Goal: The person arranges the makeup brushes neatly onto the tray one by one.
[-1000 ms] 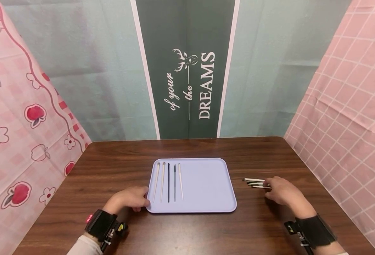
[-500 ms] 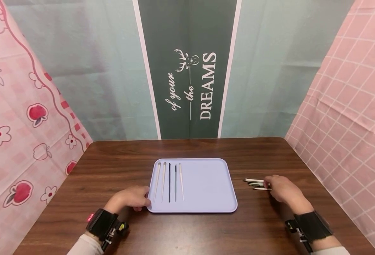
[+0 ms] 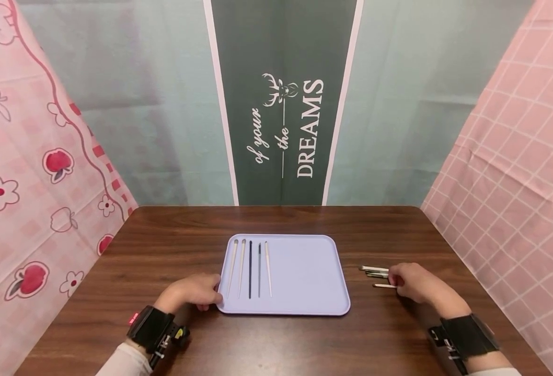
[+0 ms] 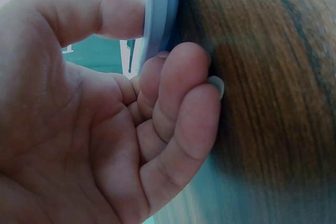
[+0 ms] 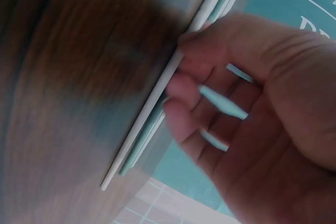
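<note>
A lavender tray (image 3: 304, 277) lies on the table, with several slim makeup brushes (image 3: 250, 269) side by side on its left half, heads toward the back. My left hand (image 3: 194, 291) holds the tray's left edge near the front corner. In the left wrist view the thumb (image 4: 123, 17) presses on the rim and the fingers curl by its underside. Right of the tray, my right hand (image 3: 417, 282) pinches a pale-handled makeup brush (image 5: 152, 98) between thumb and fingertips, low over the table. Several other brushes (image 3: 374, 269) lie just behind it, partly hidden by the hand.
The brown wood table (image 3: 276, 344) reaches back to a green curtain (image 3: 163, 130) with white lettering. Pink patterned cloths hang at the left (image 3: 32, 183) and the right (image 3: 507, 156). Each wrist wears a black strap with a small camera.
My right hand has drawn one brush toward the front, apart from the others in the bunch. The left hand stays at the tray edge, and the tray keeps its place.
</note>
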Action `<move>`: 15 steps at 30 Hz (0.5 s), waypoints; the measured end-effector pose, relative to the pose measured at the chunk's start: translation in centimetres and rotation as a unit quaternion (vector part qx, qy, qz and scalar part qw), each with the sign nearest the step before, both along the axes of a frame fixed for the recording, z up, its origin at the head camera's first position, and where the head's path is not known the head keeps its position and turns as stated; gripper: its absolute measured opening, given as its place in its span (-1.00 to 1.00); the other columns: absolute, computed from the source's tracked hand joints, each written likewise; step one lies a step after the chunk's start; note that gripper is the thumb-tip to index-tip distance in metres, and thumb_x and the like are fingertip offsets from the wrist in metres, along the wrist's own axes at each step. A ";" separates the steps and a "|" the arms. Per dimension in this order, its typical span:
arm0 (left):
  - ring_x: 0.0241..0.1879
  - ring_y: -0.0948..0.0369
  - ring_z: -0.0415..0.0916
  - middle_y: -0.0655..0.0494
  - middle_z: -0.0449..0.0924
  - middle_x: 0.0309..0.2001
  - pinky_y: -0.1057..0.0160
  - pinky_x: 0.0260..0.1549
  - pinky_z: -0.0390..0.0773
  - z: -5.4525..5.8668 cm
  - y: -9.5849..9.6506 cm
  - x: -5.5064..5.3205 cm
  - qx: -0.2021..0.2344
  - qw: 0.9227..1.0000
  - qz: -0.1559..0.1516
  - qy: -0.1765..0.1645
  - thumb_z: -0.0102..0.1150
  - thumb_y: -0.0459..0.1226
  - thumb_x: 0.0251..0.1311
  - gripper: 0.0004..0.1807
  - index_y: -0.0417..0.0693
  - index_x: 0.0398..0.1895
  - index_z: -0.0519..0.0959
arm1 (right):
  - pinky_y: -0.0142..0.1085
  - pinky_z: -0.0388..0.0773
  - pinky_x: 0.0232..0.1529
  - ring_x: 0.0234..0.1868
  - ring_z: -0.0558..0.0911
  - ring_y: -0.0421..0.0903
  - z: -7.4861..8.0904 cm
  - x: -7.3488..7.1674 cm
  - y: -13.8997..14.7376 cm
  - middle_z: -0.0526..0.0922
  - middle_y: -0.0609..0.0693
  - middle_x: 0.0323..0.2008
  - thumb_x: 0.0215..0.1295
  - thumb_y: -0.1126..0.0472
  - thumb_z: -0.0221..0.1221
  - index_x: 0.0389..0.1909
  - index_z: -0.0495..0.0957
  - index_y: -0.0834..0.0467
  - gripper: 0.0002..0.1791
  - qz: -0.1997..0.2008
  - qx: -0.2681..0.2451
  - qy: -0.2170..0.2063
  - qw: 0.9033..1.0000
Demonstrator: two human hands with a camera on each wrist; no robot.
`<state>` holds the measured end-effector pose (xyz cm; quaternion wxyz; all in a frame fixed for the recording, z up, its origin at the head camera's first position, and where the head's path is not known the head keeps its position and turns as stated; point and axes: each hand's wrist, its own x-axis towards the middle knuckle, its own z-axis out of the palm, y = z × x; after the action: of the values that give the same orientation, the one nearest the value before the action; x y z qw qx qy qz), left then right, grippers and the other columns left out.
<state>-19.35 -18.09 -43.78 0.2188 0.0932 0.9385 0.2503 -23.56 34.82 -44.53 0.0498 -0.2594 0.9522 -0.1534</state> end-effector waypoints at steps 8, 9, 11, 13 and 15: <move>-0.64 0.16 0.52 0.03 0.51 -0.59 0.22 -0.61 0.57 0.0 0.1 0.0 0.003 1.000 0.003 0.001 0.27 -0.33 0.01 -0.81 -0.09 -0.44 0.41 | -0.41 0.22 -0.51 -0.52 0.26 -0.38 -0.2 0.1 0.2 0.32 -0.23 -0.57 -0.13 0.47 0.29 -0.46 0.39 0.03 -0.65 0.030 -0.021 -0.027 0.999; -0.64 0.16 0.52 0.03 0.51 -0.59 0.22 -0.61 0.58 0.0 0.0 0.0 0.003 1.000 0.002 0.001 0.27 -0.33 0.01 -0.81 -0.09 -0.44 0.41 | -0.42 0.23 -0.51 -0.53 0.27 -0.39 -0.2 0.1 0.1 0.32 -0.24 -0.57 -0.12 0.46 0.29 -0.45 0.40 0.02 -0.66 0.033 -0.024 -0.024 0.999; -0.64 0.16 0.53 0.03 0.51 -0.59 0.22 -0.61 0.58 0.0 0.0 0.0 0.004 1.000 0.002 0.002 0.27 -0.33 0.01 -0.81 -0.09 -0.44 0.41 | -0.42 0.25 -0.51 -0.52 0.28 -0.39 0.0 0.1 -0.2 0.34 -0.24 -0.57 -0.10 0.45 0.27 -0.43 0.44 0.03 -0.70 0.036 -0.029 -0.014 0.999; -0.64 0.16 0.53 0.03 0.51 -0.59 0.22 -0.61 0.57 0.0 0.0 0.0 0.005 1.000 0.001 0.002 0.27 -0.33 0.02 -0.82 -0.10 -0.44 0.41 | -0.42 0.26 -0.50 -0.51 0.29 -0.38 0.3 0.1 -0.6 0.35 -0.24 -0.55 -0.06 0.43 0.26 -0.41 0.48 0.05 -0.75 0.033 -0.028 -0.001 0.999; -0.64 0.17 0.53 0.04 0.51 -0.59 0.23 -0.61 0.57 0.0 0.0 -0.1 0.005 1.000 0.001 0.001 0.27 -0.33 0.02 -0.82 -0.10 -0.44 0.41 | -0.41 0.27 -0.50 -0.50 0.29 -0.37 0.7 0.0 -1.0 0.36 -0.23 -0.54 -0.03 0.41 0.25 -0.41 0.52 0.07 -0.79 0.028 -0.024 0.015 0.999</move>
<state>-19.41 -18.08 -43.78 0.2173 0.0940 0.9374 0.2552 -23.52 33.77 -43.87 0.0333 -0.2890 0.9414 -0.1706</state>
